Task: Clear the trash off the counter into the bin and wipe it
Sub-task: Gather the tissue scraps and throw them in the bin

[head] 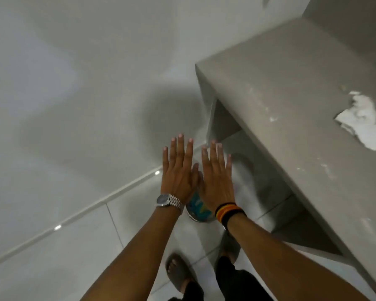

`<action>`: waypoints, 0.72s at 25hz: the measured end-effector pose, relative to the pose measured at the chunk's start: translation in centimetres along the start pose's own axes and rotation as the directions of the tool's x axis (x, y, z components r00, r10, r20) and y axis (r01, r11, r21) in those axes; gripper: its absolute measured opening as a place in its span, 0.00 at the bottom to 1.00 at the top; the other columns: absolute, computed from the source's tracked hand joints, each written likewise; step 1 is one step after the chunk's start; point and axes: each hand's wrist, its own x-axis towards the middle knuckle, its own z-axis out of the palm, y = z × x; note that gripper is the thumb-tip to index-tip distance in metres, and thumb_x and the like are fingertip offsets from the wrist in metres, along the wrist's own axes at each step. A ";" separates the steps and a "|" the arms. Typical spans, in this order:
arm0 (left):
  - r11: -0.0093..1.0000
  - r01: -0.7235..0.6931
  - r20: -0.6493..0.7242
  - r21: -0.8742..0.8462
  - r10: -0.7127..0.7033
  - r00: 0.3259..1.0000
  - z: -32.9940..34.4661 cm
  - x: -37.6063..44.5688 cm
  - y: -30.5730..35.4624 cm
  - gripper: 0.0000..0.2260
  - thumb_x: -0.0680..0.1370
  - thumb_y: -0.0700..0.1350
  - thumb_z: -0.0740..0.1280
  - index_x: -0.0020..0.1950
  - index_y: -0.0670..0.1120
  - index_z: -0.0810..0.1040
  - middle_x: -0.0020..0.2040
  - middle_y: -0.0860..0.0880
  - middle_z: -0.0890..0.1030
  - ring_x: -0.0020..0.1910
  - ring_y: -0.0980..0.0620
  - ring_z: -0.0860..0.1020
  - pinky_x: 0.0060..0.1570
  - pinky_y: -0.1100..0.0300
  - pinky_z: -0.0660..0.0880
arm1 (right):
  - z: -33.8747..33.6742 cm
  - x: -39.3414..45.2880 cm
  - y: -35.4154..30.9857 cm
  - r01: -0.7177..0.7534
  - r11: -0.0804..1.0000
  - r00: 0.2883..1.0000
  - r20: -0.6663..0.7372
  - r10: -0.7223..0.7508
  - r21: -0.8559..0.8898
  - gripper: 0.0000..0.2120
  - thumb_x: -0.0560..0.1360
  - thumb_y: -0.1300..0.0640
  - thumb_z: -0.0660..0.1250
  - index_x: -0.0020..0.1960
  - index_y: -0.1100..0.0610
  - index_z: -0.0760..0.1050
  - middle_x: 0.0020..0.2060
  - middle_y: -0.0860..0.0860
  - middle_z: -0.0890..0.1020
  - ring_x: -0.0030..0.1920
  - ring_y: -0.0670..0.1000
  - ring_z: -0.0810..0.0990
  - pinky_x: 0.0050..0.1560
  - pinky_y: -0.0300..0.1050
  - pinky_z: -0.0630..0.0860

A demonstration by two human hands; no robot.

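Observation:
My left hand (178,170) and my right hand (216,174) are stretched out flat side by side, fingers apart, palms down, holding nothing. Below and between the wrists a round bin (199,210) with a metal rim and colourful contents shows on the floor, mostly hidden by my hands. To the right runs the grey counter (280,94). A crumpled white paper (363,122) lies on it near the right edge of view, with small white scraps (272,119) scattered along the top. No cloth is visible.
White wall (74,83) fills the left side, meeting the glossy tiled floor (74,246) along a skirting line. An open recess (258,181) lies under the counter. My feet in grey sandals (178,270) stand at the bottom.

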 end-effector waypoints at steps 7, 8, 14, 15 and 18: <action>0.939 -0.339 -0.085 0.054 0.343 0.935 -15.6 4.9 7.2 0.31 0.79 0.46 0.61 0.80 0.44 0.54 0.80 0.39 0.53 0.80 0.40 0.51 0.77 0.42 0.54 | -17.3 2.4 -1.3 -0.260 0.965 0.958 -0.124 0.257 -0.010 0.37 0.76 0.54 0.61 0.80 0.57 0.48 0.80 0.59 0.50 0.80 0.60 0.47 0.77 0.69 0.48; 0.922 -0.383 -0.074 0.054 0.386 0.920 -15.7 5.7 8.5 0.30 0.79 0.45 0.62 0.79 0.43 0.55 0.80 0.39 0.55 0.79 0.40 0.54 0.76 0.42 0.57 | -18.6 2.5 0.0 -0.308 0.951 0.945 -0.113 0.307 0.012 0.37 0.76 0.54 0.62 0.80 0.56 0.49 0.81 0.59 0.49 0.80 0.60 0.47 0.77 0.68 0.48; 0.821 -0.572 0.072 0.006 0.570 0.819 -11.6 12.2 18.0 0.27 0.76 0.43 0.59 0.75 0.41 0.66 0.75 0.38 0.67 0.74 0.38 0.66 0.69 0.43 0.69 | -23.7 2.2 13.9 -0.557 0.818 0.796 -0.186 0.576 0.145 0.25 0.75 0.54 0.64 0.71 0.57 0.67 0.76 0.59 0.62 0.74 0.61 0.63 0.70 0.56 0.69; 0.806 -0.592 0.097 -0.010 0.590 0.802 -10.6 13.5 19.8 0.26 0.75 0.42 0.60 0.74 0.41 0.67 0.75 0.38 0.68 0.73 0.38 0.67 0.69 0.44 0.70 | -24.1 2.1 16.6 -0.597 0.787 0.767 -0.177 0.617 0.154 0.24 0.76 0.53 0.64 0.70 0.57 0.68 0.74 0.58 0.66 0.72 0.61 0.66 0.65 0.56 0.73; 0.777 -0.628 0.174 -0.045 0.625 0.761 -7.5 17.8 25.6 0.24 0.77 0.39 0.60 0.74 0.43 0.68 0.73 0.42 0.71 0.71 0.41 0.70 0.67 0.48 0.70 | -25.2 2.9 23.5 -0.743 0.644 0.643 -0.076 0.762 0.182 0.25 0.74 0.45 0.66 0.67 0.57 0.70 0.64 0.58 0.73 0.63 0.61 0.73 0.56 0.54 0.76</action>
